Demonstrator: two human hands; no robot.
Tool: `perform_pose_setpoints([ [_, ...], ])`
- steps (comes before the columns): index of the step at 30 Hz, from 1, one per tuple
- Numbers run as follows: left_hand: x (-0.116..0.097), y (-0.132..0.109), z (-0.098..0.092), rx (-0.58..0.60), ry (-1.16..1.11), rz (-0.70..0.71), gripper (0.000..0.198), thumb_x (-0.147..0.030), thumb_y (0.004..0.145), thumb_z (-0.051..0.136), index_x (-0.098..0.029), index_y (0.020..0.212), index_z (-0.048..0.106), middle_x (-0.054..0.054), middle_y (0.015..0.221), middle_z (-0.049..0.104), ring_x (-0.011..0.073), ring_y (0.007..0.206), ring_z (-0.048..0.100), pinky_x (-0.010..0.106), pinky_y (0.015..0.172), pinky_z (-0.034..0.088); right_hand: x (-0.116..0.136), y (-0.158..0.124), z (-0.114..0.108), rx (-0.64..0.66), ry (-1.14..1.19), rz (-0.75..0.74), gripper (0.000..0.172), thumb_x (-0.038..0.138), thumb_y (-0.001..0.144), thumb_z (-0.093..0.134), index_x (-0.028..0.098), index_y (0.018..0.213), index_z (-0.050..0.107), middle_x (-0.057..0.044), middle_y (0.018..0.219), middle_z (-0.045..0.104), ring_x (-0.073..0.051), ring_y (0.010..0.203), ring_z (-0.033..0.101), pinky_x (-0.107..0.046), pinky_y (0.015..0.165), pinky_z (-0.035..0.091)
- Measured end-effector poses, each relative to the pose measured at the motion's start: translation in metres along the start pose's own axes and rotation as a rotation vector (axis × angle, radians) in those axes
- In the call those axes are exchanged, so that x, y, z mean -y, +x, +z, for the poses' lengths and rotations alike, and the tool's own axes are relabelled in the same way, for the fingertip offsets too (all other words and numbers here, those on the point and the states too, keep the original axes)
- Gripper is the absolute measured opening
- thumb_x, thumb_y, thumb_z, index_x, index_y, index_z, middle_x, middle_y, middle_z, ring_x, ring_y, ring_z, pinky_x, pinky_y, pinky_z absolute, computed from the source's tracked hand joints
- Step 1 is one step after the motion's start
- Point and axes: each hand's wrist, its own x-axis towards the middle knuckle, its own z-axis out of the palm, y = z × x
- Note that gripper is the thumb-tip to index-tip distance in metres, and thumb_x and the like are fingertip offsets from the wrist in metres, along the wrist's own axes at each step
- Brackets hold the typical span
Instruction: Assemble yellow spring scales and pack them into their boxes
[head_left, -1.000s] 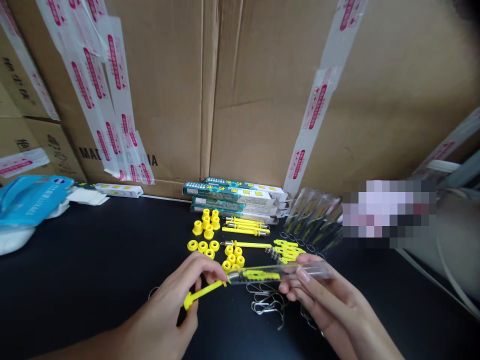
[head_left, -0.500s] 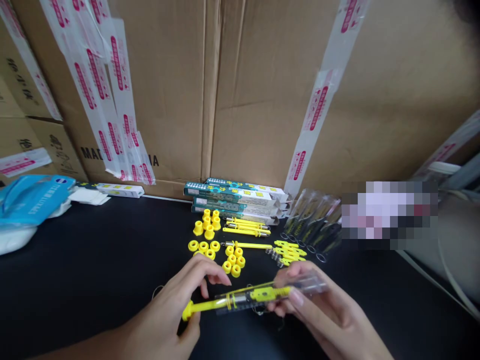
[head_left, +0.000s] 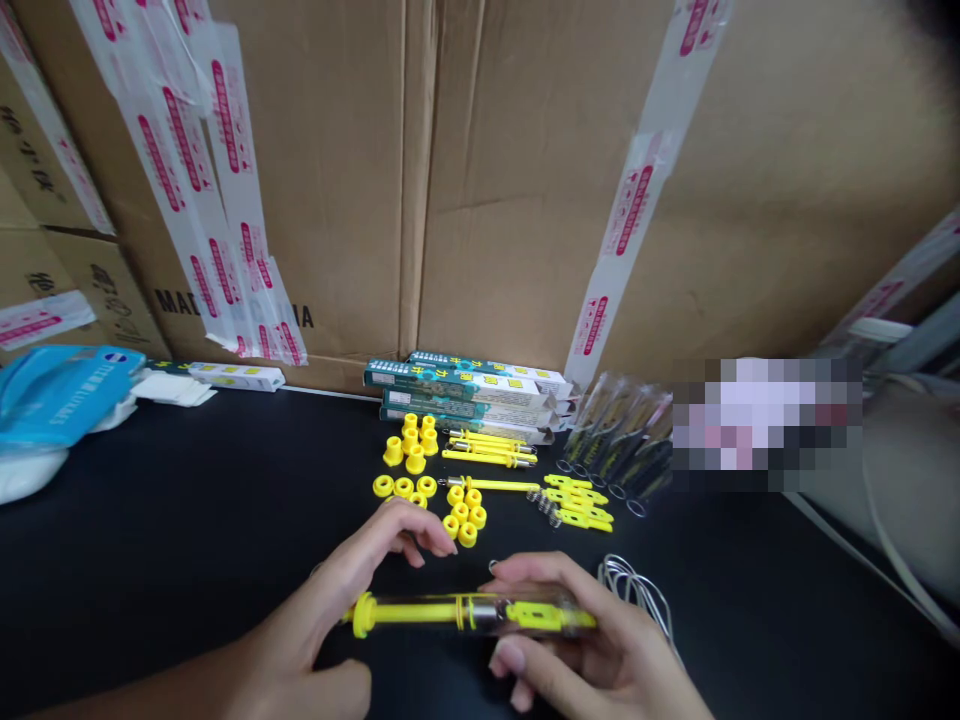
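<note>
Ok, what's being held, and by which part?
The right hand grips the clear tube at its right end, around the yellow piece inside. The left hand is beside the yellow end knob; I cannot tell if it holds it.

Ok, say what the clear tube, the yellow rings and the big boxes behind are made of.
The clear tube looks like glossy transparent plastic: the yellow part shows through it. The yellow rings look like moulded plastic, opaque with an even, slightly shiny surface. The big boxes look like brown cardboard, with creased flaps and printed tape.
</note>
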Motion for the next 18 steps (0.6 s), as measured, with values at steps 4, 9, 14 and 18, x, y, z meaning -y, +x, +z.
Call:
perform_pose_setpoints([
  [4, 0.003, 0.003, 0.001, -0.017, -0.102, 0.004, 0.071, -0.015, 0.056, 0.051, -0.031, 0.125, 0.057, 0.0, 0.126, 0.055, 0.0278, 0.127, 0.042, 0.042, 0.111, 0.028, 0.006, 0.003, -0.001, 0.031, 0.074, 0.026, 0.029, 0.041, 0.078, 0.092, 0.022, 0.095, 0.078, -0.002, 0.077, 0.085, -0.017, 0.072, 0.079, -0.024, 0.07, 0.062],
  [9, 0.014, 0.006, 0.008, -0.33, 0.013, 0.237, 0.04, -0.01, 0.079, 0.055, -0.031, 0.113, 0.06, -0.001, 0.107, 0.056, 0.0229, 0.111, 0.05, 0.034, 0.1, 0.036, 0.019, 0.002, -0.008, -0.035, 0.074, -0.001, 0.028, 0.041, 0.079, 0.092, 0.021, 0.093, 0.079, -0.003, 0.075, 0.083, -0.017, 0.072, 0.077, -0.025, 0.073, 0.06],
  [14, 0.017, 0.008, 0.01, -0.522, 0.151, 0.297, 0.035, -0.003, 0.087, 0.047, -0.03, 0.107, 0.058, 0.0, 0.104, 0.058, 0.0229, 0.109, 0.054, 0.034, 0.098, 0.039, 0.02, 0.004, -0.026, -0.076, 0.089, 0.007, 0.031, 0.042, 0.078, 0.093, 0.021, 0.097, 0.079, -0.001, 0.073, 0.081, -0.016, 0.072, 0.076, -0.025, 0.074, 0.059],
  [18, 0.016, 0.011, 0.007, -0.555, 0.193, 0.22, 0.046, -0.002, 0.077, 0.044, -0.031, 0.11, 0.058, -0.002, 0.107, 0.06, 0.022, 0.106, 0.053, 0.034, 0.095, 0.04, 0.019, 0.006, -0.032, -0.116, 0.147, 0.053, 0.032, 0.041, 0.076, 0.094, 0.021, 0.098, 0.081, -0.002, 0.076, 0.081, -0.015, 0.074, 0.075, -0.022, 0.075, 0.057],
])
